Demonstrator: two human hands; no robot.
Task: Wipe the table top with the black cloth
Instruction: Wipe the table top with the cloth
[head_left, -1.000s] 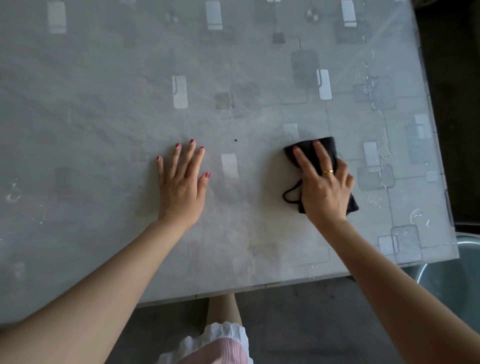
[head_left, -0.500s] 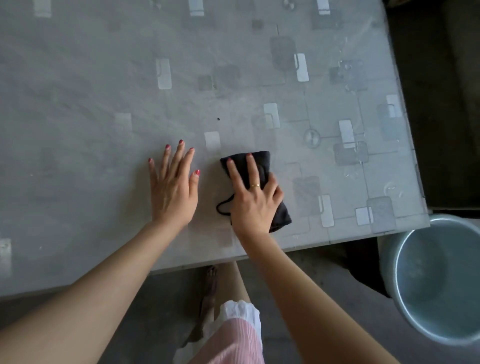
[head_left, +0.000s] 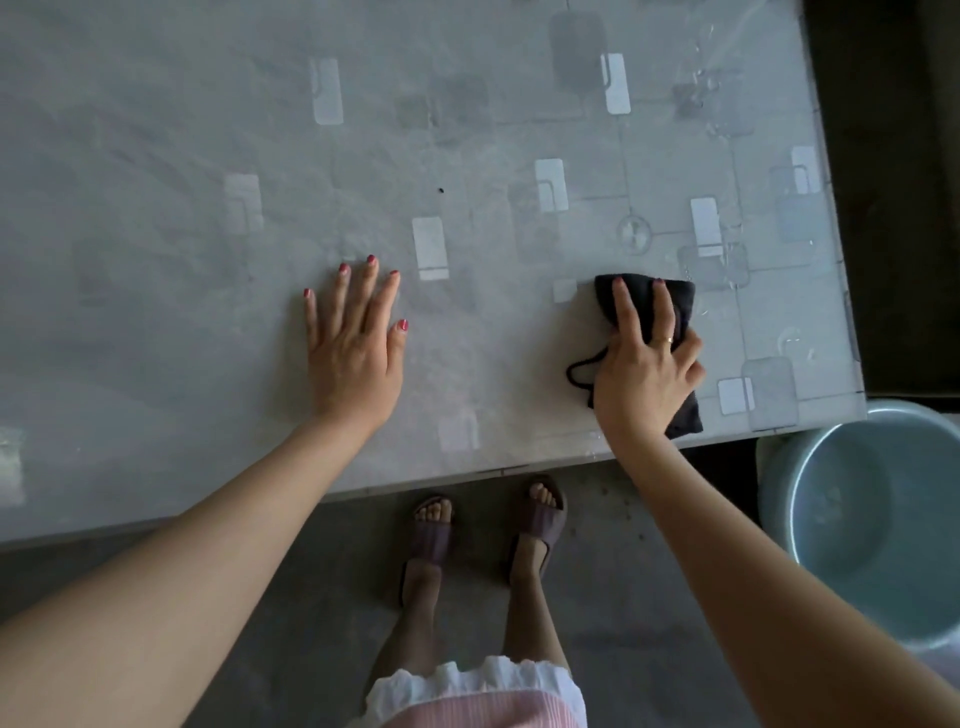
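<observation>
Black cloth (head_left: 678, 304): folded, lying on the table top (head_left: 208, 182) near its right front corner, under my right hand (head_left: 644, 369).
Right hand: I press down on the cloth, two fingers extended across it, the others curled over its right edge.
Cloth loop (head_left: 582, 370): protrudes left of my right hand.
Left hand (head_left: 356, 343): I rest it flat on the table top, fingers straight and spread, holding nothing, well apart from the cloth.
Basin (head_left: 862, 519): pale blue, on the floor beside the table corner.
</observation>
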